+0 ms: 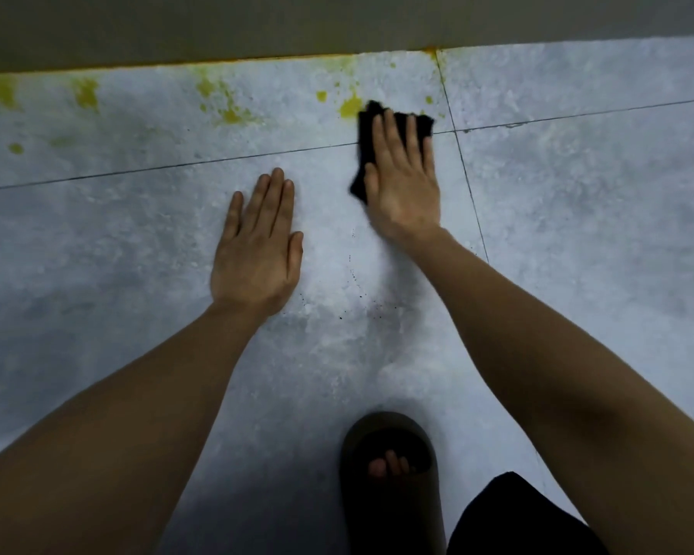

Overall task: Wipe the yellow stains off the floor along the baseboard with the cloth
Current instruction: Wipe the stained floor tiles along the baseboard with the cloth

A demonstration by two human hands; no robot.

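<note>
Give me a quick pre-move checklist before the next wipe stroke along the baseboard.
1. Black cloth under the right hand: ok, palm and fingers lie flat on it.
2. Cloth on a stain: not ok, the nearest yellow blotch lies just left of its edge.
3. Left hand bracing: ok, flat on the pale speckled tile floor, clear of the stains.
4. Stains remaining: not ok, yellow patches run leftward along the grey baseboard.
5. Path leftward: ok, nothing lies between cloth and patches.
6. Cloth wetness: cannot tell.
</note>
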